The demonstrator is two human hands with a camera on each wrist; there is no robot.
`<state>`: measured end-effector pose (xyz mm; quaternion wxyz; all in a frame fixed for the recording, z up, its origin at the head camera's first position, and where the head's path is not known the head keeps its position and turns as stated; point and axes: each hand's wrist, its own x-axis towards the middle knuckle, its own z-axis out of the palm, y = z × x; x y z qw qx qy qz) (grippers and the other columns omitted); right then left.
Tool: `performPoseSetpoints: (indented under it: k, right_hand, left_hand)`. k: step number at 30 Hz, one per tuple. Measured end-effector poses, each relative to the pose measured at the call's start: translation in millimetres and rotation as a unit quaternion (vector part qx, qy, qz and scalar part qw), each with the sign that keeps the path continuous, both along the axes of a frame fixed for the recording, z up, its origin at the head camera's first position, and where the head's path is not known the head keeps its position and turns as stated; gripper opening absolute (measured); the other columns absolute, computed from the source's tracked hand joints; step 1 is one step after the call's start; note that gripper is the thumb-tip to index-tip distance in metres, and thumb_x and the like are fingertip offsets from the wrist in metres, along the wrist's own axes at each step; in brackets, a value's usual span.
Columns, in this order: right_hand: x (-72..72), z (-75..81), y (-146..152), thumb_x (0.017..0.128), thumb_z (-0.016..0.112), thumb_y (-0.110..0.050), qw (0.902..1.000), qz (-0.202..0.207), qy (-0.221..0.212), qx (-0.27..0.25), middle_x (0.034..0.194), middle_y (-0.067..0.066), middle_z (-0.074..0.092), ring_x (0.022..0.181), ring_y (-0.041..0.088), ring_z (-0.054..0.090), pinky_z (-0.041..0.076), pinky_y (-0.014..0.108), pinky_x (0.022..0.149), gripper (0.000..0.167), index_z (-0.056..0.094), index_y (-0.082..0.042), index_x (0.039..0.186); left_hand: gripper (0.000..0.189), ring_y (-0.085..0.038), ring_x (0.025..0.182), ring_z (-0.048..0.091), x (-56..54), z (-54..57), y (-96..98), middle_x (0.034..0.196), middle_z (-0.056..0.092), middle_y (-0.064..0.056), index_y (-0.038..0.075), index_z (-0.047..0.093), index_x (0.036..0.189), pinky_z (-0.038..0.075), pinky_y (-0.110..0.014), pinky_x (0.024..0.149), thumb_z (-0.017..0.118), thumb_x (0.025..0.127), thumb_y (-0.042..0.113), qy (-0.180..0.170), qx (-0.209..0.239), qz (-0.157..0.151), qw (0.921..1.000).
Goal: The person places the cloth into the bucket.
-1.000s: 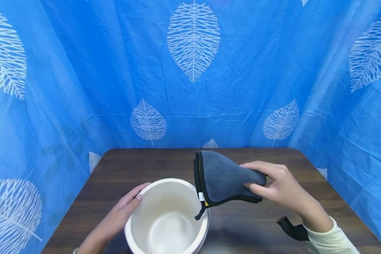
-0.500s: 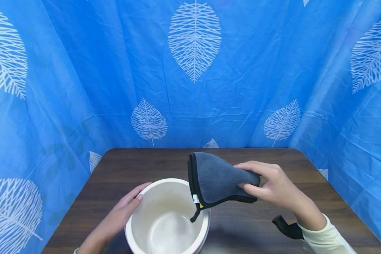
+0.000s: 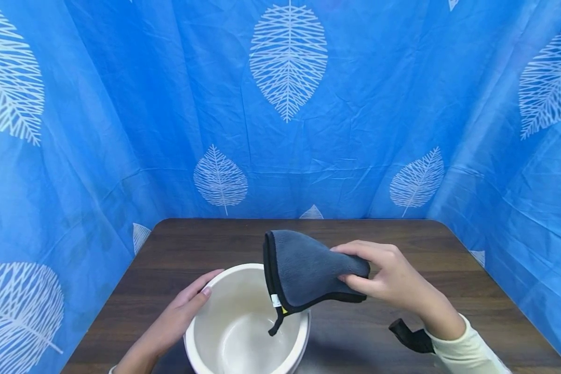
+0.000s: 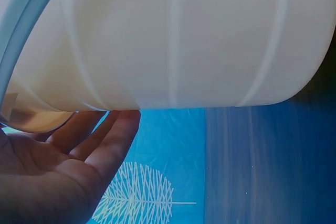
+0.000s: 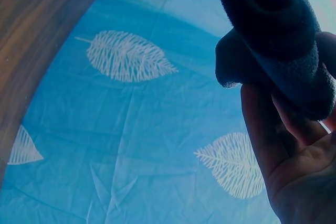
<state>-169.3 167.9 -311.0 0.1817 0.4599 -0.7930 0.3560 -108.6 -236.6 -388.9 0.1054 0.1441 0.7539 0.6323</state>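
Observation:
A white round bucket [image 3: 250, 327] stands at the near edge of the table, its open top facing up and tilted slightly towards me. My left hand [image 3: 173, 319] holds its left side, thumb at the rim and fingers along the outer wall; in the left wrist view the fingers [image 4: 113, 135] meet that wall. A folded grey towel [image 3: 304, 270] with black edging, a small white label and a black hanging loop is bunched at its right end in my right hand [image 3: 378, 272]. Its loose end hangs over the bucket's right rim, the loop over the opening.
The dark brown wooden table [image 3: 205, 239] extends behind and to both sides of the bucket. A blue curtain [image 3: 280, 156] with white leaf prints closes off the back and sides. A black curved piece [image 3: 411, 337] sits at the right wrist by the pale sleeve [image 3: 465, 348].
My right hand has carried the towel left and slightly down, so its loose end reaches further over the bucket's opening. The left hand and the bucket stay in place.

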Motion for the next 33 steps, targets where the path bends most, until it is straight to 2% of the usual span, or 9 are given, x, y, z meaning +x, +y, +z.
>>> performPoseSetpoints:
  k: [4,6,10,13,17,26,33]
  right_hand:
    - [-0.7,-1.1,-3.0,0.077,0.085,-0.001,1.0000,-0.004,-0.005,0.005,0.114,-0.004,0.073,0.097,0.011,0.068,0.053,0.021,0.078,0.049,0.071,-0.016,0.122]
    - [-1.9,-2.3,-4.0,0.077,0.085,-0.002,1.0000,-0.003,-0.002,0.006,0.114,-0.004,0.073,0.097,0.010,0.068,0.053,0.021,0.078,0.049,0.071,-0.017,0.122]
    - [-4.1,-2.1,-6.6,0.078,0.085,-0.005,0.9999,-0.003,0.008,0.010,0.114,-0.006,0.072,0.098,0.010,0.068,0.052,0.021,0.080,0.048,0.071,-0.018,0.122]
    - [-5.0,-0.5,-9.4,0.079,0.085,-0.007,0.9997,-0.011,0.009,0.018,0.113,-0.007,0.072,0.096,0.009,0.067,0.052,0.021,0.080,0.047,0.071,-0.019,0.122]
    - [-5.9,0.9,-13.5,0.079,0.085,-0.008,0.9996,-0.012,0.003,0.025,0.113,-0.008,0.072,0.095,0.007,0.066,0.052,0.021,0.080,0.046,0.071,-0.018,0.121]
    - [-7.5,0.6,-22.2,0.081,0.083,-0.006,0.9994,0.013,0.001,0.033,0.112,-0.009,0.071,0.094,0.007,0.067,0.054,0.024,0.079,0.044,0.071,-0.018,0.121]
    - [-5.6,1.4,-28.7,0.083,0.081,-0.005,0.9986,0.037,-0.003,0.037,0.113,-0.006,0.071,0.096,0.010,0.068,0.057,0.031,0.079,0.042,0.070,-0.016,0.122]
  left_hand:
    - [0.055,-0.016,0.124,0.057,-0.1,-0.5,-0.5,0.153,0.035,-0.031,-0.004,0.026,0.157,0.055,-0.031,0.089,0.035,0.113,0.028,-0.002,-0.004,0.002,1.0000]
    - [0.055,-0.015,0.125,0.057,-0.3,-1.3,-0.5,0.154,0.035,-0.031,-0.004,0.027,0.157,0.054,-0.030,0.090,0.035,0.113,0.028,-0.001,-0.007,0.003,1.0000]
    - [0.056,-0.034,0.130,0.053,-1.4,-0.6,-0.7,0.154,0.036,-0.030,-0.002,0.027,0.157,0.055,-0.032,0.090,0.035,0.113,0.030,-0.008,-0.008,0.008,0.9999]
    - [0.056,-0.041,0.130,0.052,-2.0,0.0,-1.0,0.153,0.036,-0.030,-0.002,0.026,0.158,0.056,-0.035,0.089,0.035,0.113,0.031,-0.011,-0.005,0.007,0.9999]
    - [0.056,-0.043,0.128,0.053,-1.9,-0.1,-1.4,0.153,0.036,-0.031,-0.002,0.025,0.157,0.056,-0.035,0.089,0.034,0.113,0.031,-0.009,-0.004,0.003,0.9999]
    - [0.055,-0.045,0.130,0.050,-0.8,-0.9,0.6,0.152,0.036,-0.033,-0.005,0.027,0.156,0.055,-0.034,0.090,0.034,0.113,0.028,0.001,-0.009,0.003,1.0000]
    - [0.055,-0.045,0.129,0.051,-1.0,-0.1,0.3,0.151,0.037,-0.033,-0.004,0.027,0.156,0.056,-0.034,0.089,0.034,0.113,0.030,-0.001,-0.014,0.007,0.9999]
